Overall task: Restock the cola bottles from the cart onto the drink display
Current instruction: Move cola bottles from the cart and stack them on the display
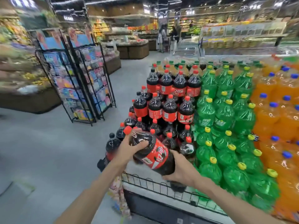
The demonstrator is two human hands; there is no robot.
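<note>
**Cola bottle tilted above the display**

A large cola bottle (153, 153) (dark drink, red cap, red label) lies tilted, cap up-left, above the wire rail (155, 186) of the drink display. Behind it, stacked cola bottles (169, 109) stand upright in tiers.

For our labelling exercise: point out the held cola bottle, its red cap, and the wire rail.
held cola bottle (155, 155): head view, on its red label.
red cap (127, 130): head view, cap top.
wire rail (155, 185): head view, front wire section.

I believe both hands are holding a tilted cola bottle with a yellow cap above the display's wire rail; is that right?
Not quite: the head view shows the cola bottle has a red cap, not yellow. Both the left hand and right hand do hold it tilted above the wire rail.
</note>
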